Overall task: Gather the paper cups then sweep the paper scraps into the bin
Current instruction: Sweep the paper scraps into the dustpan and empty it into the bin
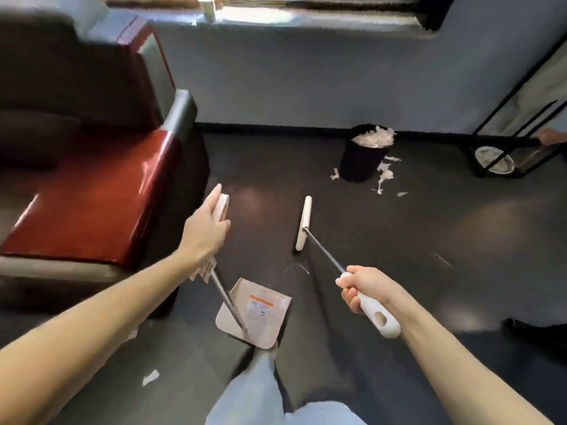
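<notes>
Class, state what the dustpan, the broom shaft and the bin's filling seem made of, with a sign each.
Dustpan: probably matte cream plastic, smooth moulded tray. Broom shaft: likely metal, thin with grey sheen. Bin filling: paper, white, ragged torn edges.

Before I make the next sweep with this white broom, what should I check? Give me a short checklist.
Grip on the white broom: ok, right hand holds its handle.
Grip on the beige long-handled dustpan: ok, left hand holds its handle.
Broom head at the white paper scraps beside the black round bin: not ok, short of them.
Room in bin: not ok, paper heaped at its rim.
Stray white scrap by your legs: not ok, unswept.
Paper cups gathered: cannot tell, none visible.
</notes>
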Demonstrator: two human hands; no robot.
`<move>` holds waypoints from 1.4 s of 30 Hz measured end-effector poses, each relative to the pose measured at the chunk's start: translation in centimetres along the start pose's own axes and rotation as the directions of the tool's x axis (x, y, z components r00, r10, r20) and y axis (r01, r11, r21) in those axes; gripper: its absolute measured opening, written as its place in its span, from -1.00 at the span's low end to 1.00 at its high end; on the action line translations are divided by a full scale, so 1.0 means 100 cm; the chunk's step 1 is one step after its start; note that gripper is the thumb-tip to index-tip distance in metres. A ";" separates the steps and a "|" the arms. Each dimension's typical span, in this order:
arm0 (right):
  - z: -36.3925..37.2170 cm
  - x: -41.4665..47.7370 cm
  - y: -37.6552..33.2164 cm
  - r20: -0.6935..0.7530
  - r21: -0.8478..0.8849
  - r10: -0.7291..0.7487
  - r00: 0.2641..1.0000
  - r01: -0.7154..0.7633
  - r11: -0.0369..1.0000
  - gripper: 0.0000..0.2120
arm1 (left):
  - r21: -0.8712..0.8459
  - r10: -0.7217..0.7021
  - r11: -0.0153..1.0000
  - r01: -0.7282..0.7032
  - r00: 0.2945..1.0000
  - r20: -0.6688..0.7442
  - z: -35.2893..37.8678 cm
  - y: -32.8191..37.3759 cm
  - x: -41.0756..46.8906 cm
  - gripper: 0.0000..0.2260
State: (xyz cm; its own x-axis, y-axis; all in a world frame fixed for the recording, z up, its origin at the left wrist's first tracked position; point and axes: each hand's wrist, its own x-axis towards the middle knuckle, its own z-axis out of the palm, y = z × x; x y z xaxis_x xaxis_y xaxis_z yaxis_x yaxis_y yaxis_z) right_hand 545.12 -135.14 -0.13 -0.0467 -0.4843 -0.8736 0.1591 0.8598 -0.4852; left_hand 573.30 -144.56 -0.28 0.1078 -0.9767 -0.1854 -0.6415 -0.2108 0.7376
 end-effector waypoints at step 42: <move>0.575 -0.428 0.939 0.558 -0.607 0.689 0.462 0.794 -0.041 -0.61 | -0.684 -0.683 0.470 0.558 -0.261 -0.682 -0.296 -0.580 -1.223 -0.36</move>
State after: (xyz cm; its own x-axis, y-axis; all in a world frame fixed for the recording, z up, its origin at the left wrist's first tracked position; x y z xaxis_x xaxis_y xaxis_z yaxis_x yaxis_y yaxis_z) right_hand 618.80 -43.01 -6.19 0.6384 0.2785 -0.7175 -0.6419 -0.3217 -0.6961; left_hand 619.84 -14.00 -1.20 0.9283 0.3716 -0.0125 0.2780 -0.6712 0.6871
